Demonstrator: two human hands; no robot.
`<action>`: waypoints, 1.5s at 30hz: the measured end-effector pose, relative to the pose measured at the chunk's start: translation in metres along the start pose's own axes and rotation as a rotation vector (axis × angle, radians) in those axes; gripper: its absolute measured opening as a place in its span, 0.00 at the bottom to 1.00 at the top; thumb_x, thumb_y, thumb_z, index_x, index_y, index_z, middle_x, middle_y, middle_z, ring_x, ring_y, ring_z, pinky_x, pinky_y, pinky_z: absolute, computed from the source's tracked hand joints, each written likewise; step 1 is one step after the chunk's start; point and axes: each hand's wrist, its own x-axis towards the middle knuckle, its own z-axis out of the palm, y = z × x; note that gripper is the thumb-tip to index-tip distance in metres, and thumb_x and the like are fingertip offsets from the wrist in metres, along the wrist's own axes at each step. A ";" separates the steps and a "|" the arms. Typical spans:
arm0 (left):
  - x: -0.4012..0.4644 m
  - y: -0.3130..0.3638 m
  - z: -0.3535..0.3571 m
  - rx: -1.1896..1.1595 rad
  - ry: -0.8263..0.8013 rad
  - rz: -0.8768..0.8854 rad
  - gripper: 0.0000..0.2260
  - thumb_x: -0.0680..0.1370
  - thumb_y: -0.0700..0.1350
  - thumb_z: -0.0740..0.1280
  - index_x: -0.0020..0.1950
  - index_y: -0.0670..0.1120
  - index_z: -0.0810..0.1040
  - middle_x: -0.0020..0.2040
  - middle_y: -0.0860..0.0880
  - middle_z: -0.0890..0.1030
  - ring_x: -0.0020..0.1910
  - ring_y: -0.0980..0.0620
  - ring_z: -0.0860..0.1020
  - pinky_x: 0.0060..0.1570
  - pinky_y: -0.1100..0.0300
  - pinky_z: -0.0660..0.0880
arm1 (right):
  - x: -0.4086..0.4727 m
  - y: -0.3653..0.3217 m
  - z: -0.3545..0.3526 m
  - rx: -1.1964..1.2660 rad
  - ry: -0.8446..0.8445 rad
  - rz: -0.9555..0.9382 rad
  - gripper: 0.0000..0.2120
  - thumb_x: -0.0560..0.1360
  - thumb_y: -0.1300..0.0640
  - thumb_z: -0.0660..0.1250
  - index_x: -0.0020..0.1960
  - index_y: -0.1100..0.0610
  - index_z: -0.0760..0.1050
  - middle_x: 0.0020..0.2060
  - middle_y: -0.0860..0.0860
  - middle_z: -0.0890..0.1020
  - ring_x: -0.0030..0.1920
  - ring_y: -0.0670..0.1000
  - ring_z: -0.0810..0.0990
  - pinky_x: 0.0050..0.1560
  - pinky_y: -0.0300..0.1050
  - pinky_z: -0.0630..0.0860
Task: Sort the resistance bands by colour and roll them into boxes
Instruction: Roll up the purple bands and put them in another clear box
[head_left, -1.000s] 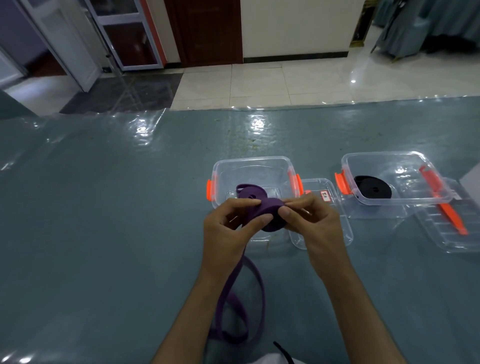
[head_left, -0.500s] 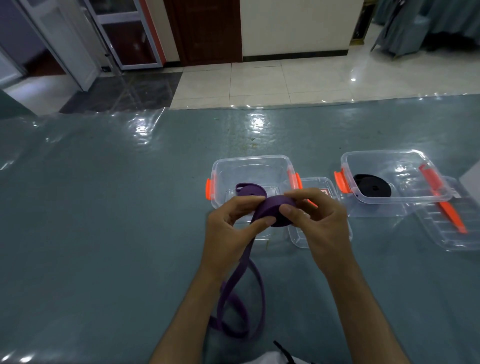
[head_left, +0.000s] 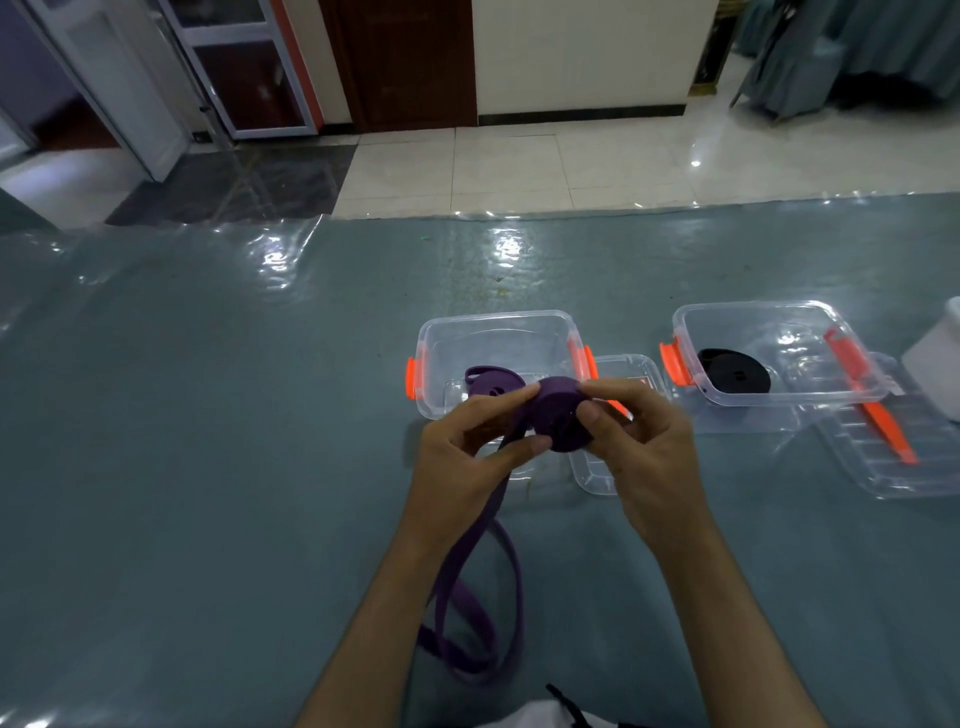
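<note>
Purple band (head_left: 558, 415) half-rolled above clear box (head_left: 493, 325), tail trailing down; black band (head_left: 735, 371) coiled in right box (head_left: 753, 312)

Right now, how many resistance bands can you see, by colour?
Purple rubber resistance bands: 2, one rolled in the left clear plastic box, one half-rolled between both hands
Black rolled resistance band: 1, in the right clear box
Total: 3
</note>
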 end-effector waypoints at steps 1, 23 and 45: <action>0.001 0.001 0.001 -0.015 0.008 0.009 0.22 0.74 0.36 0.80 0.67 0.47 0.84 0.60 0.48 0.87 0.61 0.45 0.85 0.63 0.55 0.81 | 0.000 -0.001 -0.001 0.000 -0.001 0.013 0.11 0.73 0.60 0.75 0.53 0.62 0.81 0.51 0.56 0.87 0.52 0.57 0.87 0.50 0.48 0.85; -0.011 -0.003 0.003 -0.066 0.172 -0.104 0.13 0.73 0.42 0.79 0.57 0.45 0.86 0.53 0.45 0.88 0.56 0.45 0.87 0.60 0.50 0.83 | -0.002 -0.006 0.011 -0.315 -0.021 -0.122 0.05 0.75 0.56 0.75 0.50 0.55 0.83 0.45 0.47 0.87 0.49 0.54 0.88 0.49 0.46 0.86; -0.001 0.005 -0.007 -0.127 0.121 0.024 0.12 0.72 0.38 0.82 0.53 0.44 0.87 0.52 0.43 0.88 0.54 0.42 0.87 0.58 0.52 0.83 | 0.000 -0.019 -0.003 -0.207 -0.069 -0.053 0.11 0.70 0.50 0.81 0.47 0.49 0.81 0.48 0.55 0.88 0.49 0.58 0.88 0.48 0.49 0.85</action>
